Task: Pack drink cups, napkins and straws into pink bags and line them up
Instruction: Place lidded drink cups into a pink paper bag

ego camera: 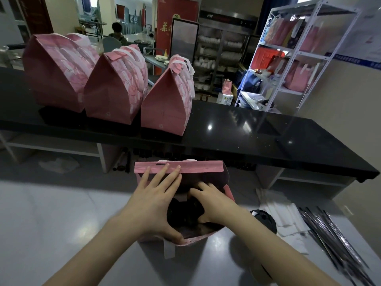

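Head view: left fingers (162,174) spread across pink bag (198,167) rim; right fingers (198,191) curled inside.

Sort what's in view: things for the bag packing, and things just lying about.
Job: left hand, right hand, open pink bag, dark-lidded cups inside it, spare cup, napkins, wrapped straws, three packed pink bags on the black counter.

Lying about: white shelving rack, stacked plates, steel dish cabinet, crumpled plastic under the counter.
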`<state>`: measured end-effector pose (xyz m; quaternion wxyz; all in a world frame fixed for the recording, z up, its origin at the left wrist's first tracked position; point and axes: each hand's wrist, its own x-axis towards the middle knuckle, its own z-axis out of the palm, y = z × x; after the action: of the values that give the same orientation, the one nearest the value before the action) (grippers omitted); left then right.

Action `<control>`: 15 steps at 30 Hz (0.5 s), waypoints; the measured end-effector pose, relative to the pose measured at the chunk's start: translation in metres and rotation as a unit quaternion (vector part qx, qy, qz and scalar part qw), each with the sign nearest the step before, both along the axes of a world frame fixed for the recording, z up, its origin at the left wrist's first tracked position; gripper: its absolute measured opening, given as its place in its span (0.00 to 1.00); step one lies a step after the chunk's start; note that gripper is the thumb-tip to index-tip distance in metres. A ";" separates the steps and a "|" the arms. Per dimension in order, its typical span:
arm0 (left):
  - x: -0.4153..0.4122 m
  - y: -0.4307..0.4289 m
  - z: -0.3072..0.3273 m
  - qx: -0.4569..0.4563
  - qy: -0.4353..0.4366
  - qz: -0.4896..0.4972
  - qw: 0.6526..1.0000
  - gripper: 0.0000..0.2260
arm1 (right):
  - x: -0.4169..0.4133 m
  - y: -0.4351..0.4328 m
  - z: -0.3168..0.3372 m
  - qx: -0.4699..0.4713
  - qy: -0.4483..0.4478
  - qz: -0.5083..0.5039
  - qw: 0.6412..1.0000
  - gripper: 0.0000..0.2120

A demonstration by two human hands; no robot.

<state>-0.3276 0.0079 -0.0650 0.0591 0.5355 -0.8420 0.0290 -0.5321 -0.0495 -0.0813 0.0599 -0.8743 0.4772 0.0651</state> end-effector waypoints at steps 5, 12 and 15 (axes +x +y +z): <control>0.000 0.002 0.000 0.000 -0.014 -0.007 1.000 0.65 | 0.003 0.000 -0.009 0.014 0.001 -0.015 1.000 0.32; 0.007 -0.009 0.002 0.024 -0.001 -0.016 1.000 0.64 | 0.017 -0.007 -0.020 -0.004 -0.031 0.003 1.000 0.34; 0.013 -0.019 0.006 0.038 -0.005 -0.020 0.999 0.62 | 0.022 -0.011 -0.026 -0.009 -0.033 0.004 0.999 0.33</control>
<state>-0.3144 -0.0110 -0.0585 0.0348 0.5205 -0.8531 -0.0012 -0.5106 -0.0607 -0.1075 0.0670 -0.8786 0.4717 0.0321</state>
